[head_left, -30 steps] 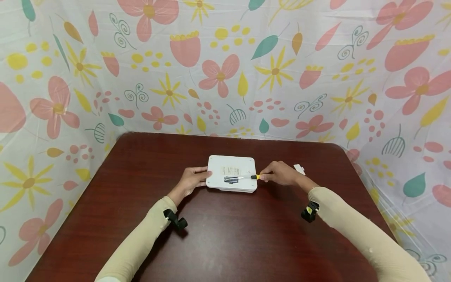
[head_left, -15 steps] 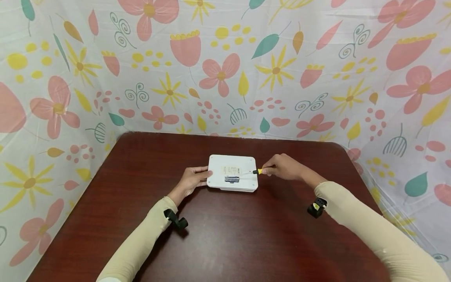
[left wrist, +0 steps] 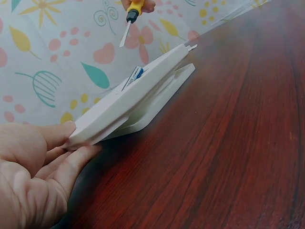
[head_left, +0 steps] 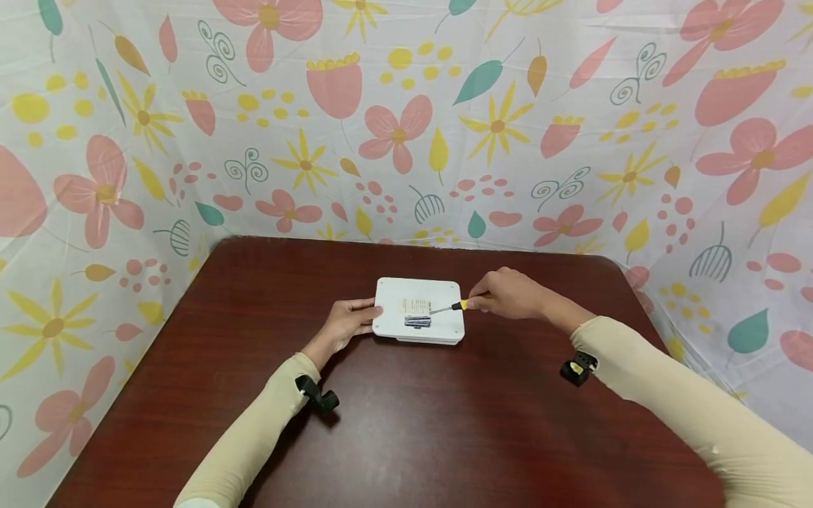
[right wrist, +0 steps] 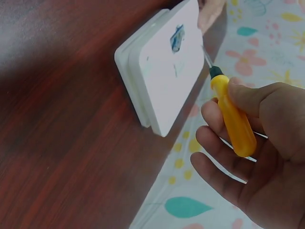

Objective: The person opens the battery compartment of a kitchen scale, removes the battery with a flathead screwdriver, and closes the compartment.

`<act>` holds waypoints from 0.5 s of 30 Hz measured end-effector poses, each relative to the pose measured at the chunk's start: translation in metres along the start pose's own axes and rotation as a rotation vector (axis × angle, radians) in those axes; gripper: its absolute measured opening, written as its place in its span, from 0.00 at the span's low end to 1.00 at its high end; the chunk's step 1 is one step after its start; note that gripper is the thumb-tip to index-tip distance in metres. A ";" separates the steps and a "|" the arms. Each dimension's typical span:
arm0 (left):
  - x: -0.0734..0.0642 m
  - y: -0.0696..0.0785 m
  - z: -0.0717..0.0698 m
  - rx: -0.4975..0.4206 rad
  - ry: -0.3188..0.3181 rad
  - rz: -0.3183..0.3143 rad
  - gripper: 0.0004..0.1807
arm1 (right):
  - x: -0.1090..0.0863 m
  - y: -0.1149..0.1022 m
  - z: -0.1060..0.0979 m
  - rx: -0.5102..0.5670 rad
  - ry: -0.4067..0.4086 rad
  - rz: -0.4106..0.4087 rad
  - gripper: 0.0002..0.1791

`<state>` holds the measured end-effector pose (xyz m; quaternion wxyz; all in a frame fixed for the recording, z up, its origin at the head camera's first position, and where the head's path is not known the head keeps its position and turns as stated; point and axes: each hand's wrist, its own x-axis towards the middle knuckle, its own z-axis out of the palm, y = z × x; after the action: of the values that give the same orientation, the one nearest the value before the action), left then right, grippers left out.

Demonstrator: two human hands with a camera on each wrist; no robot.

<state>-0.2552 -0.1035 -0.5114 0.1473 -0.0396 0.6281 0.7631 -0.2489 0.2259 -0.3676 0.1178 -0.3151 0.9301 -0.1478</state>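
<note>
A flat white device point(head_left: 396, 289) lies with its labelled underside up, its battery compartment uncovered and batteries point(head_left: 417, 321) showing inside. At its left edge my left hand point(head_left: 343, 324) grips it, thumb on top and fingers beneath, as the left wrist view shows. My right hand point(head_left: 511, 295) holds a screwdriver point(right wrist: 233, 117) by its yellow handle, thumb and index finger pinching near the black collar, other fingers loosely bent. Above the device, the metal tip point(left wrist: 124, 39) hangs clear of the surface in the left wrist view.
The dark red-brown wooden table point(head_left: 413, 416) carries the device near its far side. Behind and beside the table hangs a white cloth point(head_left: 406, 190) printed with flowers and leaves. Each sleeve has a black wrist camera mount point(head_left: 317, 396).
My right hand has risen and shifted right, drawing the screwdriver tip up from the battery compartment. The small white cover seen earlier beside the right hand is now hidden. My left hand stays put.
</note>
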 end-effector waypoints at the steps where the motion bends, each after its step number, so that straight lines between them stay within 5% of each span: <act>1: 0.000 0.000 0.000 0.000 0.000 0.000 0.24 | 0.001 -0.001 0.001 -0.003 -0.007 -0.004 0.10; 15: 0.001 -0.001 0.000 -0.007 -0.003 -0.003 0.24 | 0.012 -0.007 0.015 -0.044 -0.049 -0.032 0.11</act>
<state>-0.2559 -0.1035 -0.5126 0.1492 -0.0402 0.6250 0.7652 -0.2492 0.2102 -0.3800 0.1311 -0.3360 0.9248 -0.1212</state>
